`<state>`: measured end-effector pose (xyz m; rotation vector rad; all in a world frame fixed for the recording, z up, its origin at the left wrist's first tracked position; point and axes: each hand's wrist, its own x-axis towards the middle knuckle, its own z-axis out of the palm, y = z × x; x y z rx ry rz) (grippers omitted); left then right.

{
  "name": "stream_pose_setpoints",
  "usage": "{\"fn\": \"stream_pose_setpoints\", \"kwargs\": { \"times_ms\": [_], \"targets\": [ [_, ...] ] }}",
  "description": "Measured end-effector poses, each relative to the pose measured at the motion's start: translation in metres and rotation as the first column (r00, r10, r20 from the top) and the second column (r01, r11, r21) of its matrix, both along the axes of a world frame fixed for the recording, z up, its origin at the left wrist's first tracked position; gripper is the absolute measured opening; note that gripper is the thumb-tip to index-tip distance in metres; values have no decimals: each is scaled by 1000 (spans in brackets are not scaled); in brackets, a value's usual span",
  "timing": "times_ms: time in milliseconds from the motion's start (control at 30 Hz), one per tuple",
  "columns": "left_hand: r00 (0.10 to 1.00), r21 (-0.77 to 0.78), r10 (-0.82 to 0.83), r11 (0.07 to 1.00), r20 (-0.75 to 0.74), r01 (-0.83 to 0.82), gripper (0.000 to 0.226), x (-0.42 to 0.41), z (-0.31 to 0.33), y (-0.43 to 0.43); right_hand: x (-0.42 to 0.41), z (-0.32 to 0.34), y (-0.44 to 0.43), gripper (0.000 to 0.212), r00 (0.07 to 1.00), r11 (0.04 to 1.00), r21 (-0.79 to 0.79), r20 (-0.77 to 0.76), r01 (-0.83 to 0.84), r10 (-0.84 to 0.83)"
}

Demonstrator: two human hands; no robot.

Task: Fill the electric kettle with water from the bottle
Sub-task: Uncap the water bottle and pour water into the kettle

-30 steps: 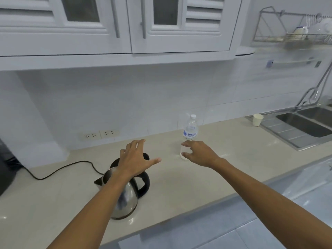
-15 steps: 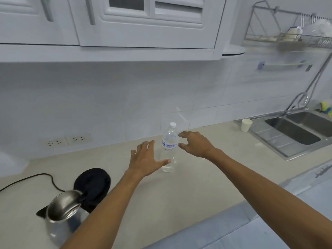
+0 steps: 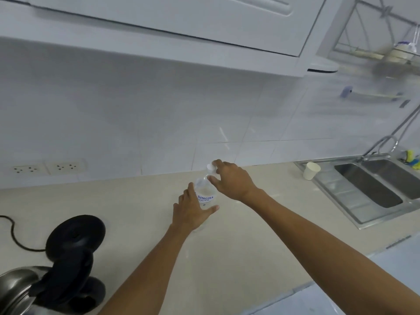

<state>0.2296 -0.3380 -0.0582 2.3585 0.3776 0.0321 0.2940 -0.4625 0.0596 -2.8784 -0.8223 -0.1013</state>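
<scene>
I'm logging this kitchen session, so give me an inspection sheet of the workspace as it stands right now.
Surface: beige counter, dry as far as visible.
Job's things: water bottle upright on the counter, cap on; kettle at lower left, lid open, off its black base.
Clutter: paper cup by the sink; sponge behind it.
Grippers: left hand wraps the bottle body; right hand has fingers at the cap.
Cables: black cord runs from the base off the left edge.
Surroundings: tiled wall, two sockets, cupboards, dish rack.

One bottle [image 3: 205, 196], one kettle [image 3: 20, 289], one paper cup [image 3: 311, 171], two sockets [image 3: 46, 167], two hands [image 3: 193, 210]
</scene>
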Motion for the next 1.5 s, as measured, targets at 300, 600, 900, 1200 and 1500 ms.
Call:
{"fn": "stream_pose_setpoints", "kwargs": {
  "times_ms": [300, 600, 900, 1200, 1500],
  "targets": [
    [964, -449, 242, 877, 111, -169, 80, 28, -48, -5, 4, -10, 27, 54, 892, 995, -32, 447, 95, -71],
    [988, -500, 123, 864, 96, -59, 69, 33, -53, 10, 11, -9, 28, 36, 969, 996, 89, 248, -16, -7],
    [992, -486, 26, 873, 121, 36, 72, 8, -47, 21, -12, 1, 26, 25, 994, 999, 41, 103, -28, 24],
    [984, -539, -53, 831, 169, 138, 75, -56, -10, 28, -68, 67, 28, 31, 999, 997, -57, -14, -49, 48],
    [954, -597, -127, 755, 272, 271, 77, -156, 43, 24, -166, 121, 54, 54, 954, 956, -140, 198, 256, -226]
  ]
}}
